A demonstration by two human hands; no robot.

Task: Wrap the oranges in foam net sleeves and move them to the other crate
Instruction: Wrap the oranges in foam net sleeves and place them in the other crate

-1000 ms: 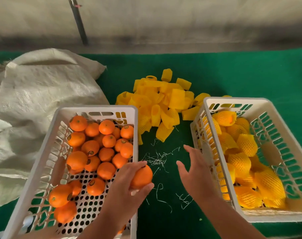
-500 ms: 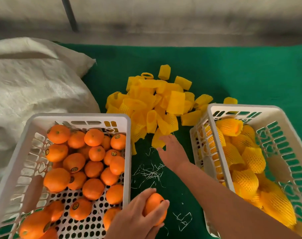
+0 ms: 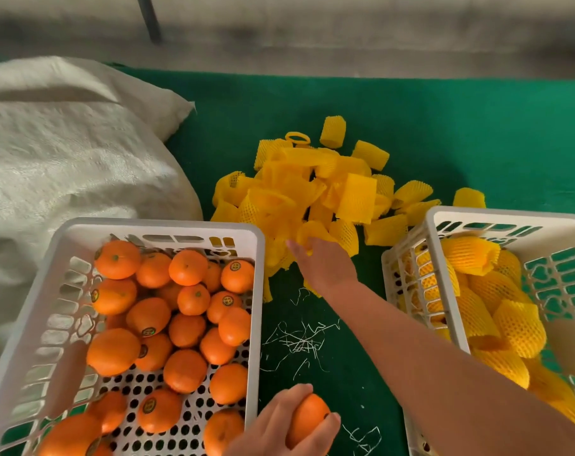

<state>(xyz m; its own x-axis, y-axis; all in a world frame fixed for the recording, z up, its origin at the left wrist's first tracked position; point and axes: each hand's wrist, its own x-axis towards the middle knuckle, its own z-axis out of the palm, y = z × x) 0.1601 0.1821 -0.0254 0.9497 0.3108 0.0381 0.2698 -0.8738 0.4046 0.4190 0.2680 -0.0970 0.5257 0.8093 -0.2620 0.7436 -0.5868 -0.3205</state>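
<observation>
My left hand grips a bare orange low in the frame, just right of the left crate. That white crate holds several unwrapped oranges. My right hand reaches forward onto the near edge of the pile of yellow foam net sleeves, its fingers curled on one sleeve. The right crate holds several oranges in yellow sleeves.
A white woven sack lies at the left behind the orange crate. Green cloth covers the table. Thin white foam shreds are scattered between the crates. A grey wall and a dark pole stand behind.
My right hand has moved forward from between the crates to the sleeve pile and closed on a sleeve. My left hand has carried the orange down and out beside the left crate.
</observation>
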